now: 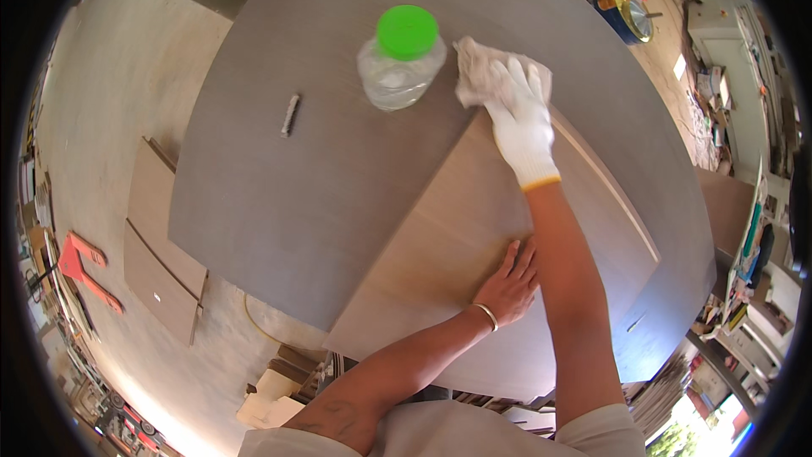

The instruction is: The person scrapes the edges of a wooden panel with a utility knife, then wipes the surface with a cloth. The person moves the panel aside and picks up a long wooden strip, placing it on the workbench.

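Big gray table. Pale rag at far end of board, gloved right hand on it, fingers straight. Bare left hand flat on board. Open room past board's left edge. Red pallet jack: mark too small.

You've got a rag under your gloved right hand at the board's far end, bare left hand on the board, jar just beyond it.

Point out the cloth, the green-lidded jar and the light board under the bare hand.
Cloth [474, 76]: head view, on its exposed left part.
Green-lidded jar [397, 73]: head view, on its clear body, just below the lid.
Light board [465, 233]: head view, on its bare upper face.
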The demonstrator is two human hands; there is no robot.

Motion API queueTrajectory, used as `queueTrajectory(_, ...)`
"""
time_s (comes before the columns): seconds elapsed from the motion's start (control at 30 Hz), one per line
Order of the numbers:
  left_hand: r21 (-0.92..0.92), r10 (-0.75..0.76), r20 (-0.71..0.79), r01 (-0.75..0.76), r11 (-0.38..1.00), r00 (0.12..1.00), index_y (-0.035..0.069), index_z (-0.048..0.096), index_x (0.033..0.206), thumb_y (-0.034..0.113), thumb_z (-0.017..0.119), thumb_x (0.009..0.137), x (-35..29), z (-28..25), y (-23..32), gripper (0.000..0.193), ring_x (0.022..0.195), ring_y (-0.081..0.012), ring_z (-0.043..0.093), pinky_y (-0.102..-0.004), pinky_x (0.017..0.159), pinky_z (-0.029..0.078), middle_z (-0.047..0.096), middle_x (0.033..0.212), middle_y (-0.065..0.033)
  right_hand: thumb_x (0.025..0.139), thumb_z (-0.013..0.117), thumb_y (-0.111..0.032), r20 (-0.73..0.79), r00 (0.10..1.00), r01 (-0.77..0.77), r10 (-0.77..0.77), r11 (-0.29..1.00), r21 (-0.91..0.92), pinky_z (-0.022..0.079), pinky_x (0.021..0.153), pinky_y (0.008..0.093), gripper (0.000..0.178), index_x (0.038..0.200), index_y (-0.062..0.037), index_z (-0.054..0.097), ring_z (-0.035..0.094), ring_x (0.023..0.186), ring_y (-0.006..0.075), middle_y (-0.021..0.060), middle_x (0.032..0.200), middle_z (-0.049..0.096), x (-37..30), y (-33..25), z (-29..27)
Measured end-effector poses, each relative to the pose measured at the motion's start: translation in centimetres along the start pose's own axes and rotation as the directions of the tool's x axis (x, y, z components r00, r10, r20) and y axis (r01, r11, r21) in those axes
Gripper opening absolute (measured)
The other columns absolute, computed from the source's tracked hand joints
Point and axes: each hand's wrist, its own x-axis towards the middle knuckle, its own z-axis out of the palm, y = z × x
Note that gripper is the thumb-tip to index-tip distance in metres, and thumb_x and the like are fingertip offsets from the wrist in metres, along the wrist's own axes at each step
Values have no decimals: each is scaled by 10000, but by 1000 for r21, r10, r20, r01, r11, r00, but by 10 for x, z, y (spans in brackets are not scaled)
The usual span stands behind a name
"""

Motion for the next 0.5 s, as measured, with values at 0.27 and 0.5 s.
queueTrajectory(0.27,7,71,39,-72,997,997,28,522,1501,351,552,995,1,0,1,601,1572,-404,263,-637,1287,143,408,1645,-178,981,650,-170,62,840,-542,539,838,61,408,1177,459,582,1541,-126,499,325,1516,390,148,1639,405,-23,-24,-12)
queueTrajectory(0.5,-54,79,228,-68,996,971,18,545,1469,268,484,1014,-27,8,3,522,1567,-310,332,-524,1312,212,429,1645,-169,770,692,-242,616,526,627,-587,756,186,397,1083,580,370,1121,-136,638,558,1113,377,121,1118,613,-179,-117,-4)
